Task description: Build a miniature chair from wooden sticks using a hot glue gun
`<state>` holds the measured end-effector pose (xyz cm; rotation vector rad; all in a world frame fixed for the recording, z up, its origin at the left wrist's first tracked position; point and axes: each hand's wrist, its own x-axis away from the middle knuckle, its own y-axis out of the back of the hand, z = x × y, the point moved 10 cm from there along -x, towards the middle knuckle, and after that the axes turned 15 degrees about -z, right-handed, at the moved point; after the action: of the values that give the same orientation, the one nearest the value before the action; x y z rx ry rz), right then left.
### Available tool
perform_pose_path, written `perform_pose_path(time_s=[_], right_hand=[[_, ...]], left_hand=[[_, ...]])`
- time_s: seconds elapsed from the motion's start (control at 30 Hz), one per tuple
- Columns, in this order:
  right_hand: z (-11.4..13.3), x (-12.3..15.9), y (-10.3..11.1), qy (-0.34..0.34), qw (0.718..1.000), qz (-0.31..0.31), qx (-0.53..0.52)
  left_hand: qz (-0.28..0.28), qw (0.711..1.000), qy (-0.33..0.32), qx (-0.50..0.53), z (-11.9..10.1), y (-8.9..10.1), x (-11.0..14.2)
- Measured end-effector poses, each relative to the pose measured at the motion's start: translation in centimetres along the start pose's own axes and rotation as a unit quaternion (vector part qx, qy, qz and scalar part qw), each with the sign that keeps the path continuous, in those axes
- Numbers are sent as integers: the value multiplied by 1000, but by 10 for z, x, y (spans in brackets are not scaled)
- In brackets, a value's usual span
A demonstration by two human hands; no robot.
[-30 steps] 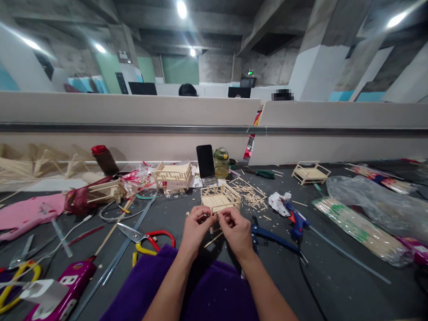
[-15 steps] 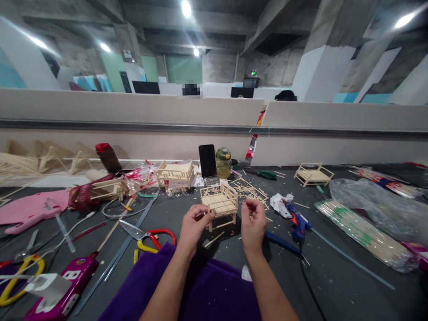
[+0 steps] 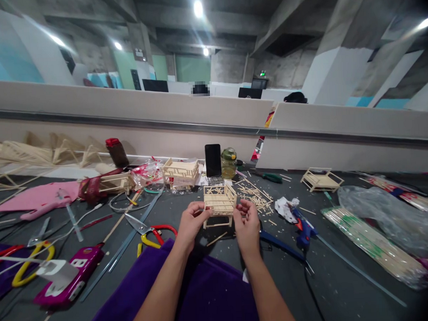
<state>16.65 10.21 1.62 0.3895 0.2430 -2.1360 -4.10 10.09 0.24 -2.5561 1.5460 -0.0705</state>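
Observation:
A miniature chair or bed of thin wooden sticks (image 3: pixel 220 205), with a slatted seat and railed back and side, stands upright between my hands. My left hand (image 3: pixel 194 221) pinches its left front corner between thumb and fingers. At the right front corner, my right hand (image 3: pixel 247 222) has its fingers curled against the frame; the exact contact of the fingertips is partly hidden. A loose stick (image 3: pixel 217 238) lies on the dark table just in front. Many short cut sticks (image 3: pixel 253 195) are scattered behind my right hand.
Red-and-yellow scissors (image 3: pixel 151 233) and a purple power strip (image 3: pixel 72 278) lie left. A blue glue gun (image 3: pixel 305 230), bagged sticks (image 3: pixel 374 241) and another small stick frame (image 3: pixel 322 179) are right. Behind stand a phone (image 3: pixel 213 160) and a green-lidded bottle (image 3: pixel 229 163).
My right hand has moved left, from apart to against the small stick furniture's right side. My left hand keeps its pinch. The whole view has shifted slightly.

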Motion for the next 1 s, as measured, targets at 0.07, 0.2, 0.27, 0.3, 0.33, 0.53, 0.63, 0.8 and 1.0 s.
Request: perform_pose_path(time_s=[0.07,0.2,0.27,0.3,0.33,0.53,0.63,0.8,1.0], right_hand=[[12,1,7,54,997,-26,38],[41,17,1,177,982,-2,68],[48,27,-9,216,972,28,83],[49,31,-13,230,968,38,92],[50,34,-16,239,965,44,99],[48,36,-21,246,963,40,104],[47,36,-20,241,964,37,103],[44,37,-19,240,964,26,113],[40,37,-21,229,967,33,107]], left_hand=[[0,1000,-3,-2,0,0,0],[1,1000,-8,-1,2,0,-2],[4,1000,-5,6,4,-1,-3],[6,1000,-4,9,5,-1,-4],[9,1000,-4,10,6,-1,-4],[44,999,-10,4,6,-7,-2],[48,999,-4,6,7,-8,0],[51,999,3,6,7,-9,1],[52,999,7,10,5,-10,3]])
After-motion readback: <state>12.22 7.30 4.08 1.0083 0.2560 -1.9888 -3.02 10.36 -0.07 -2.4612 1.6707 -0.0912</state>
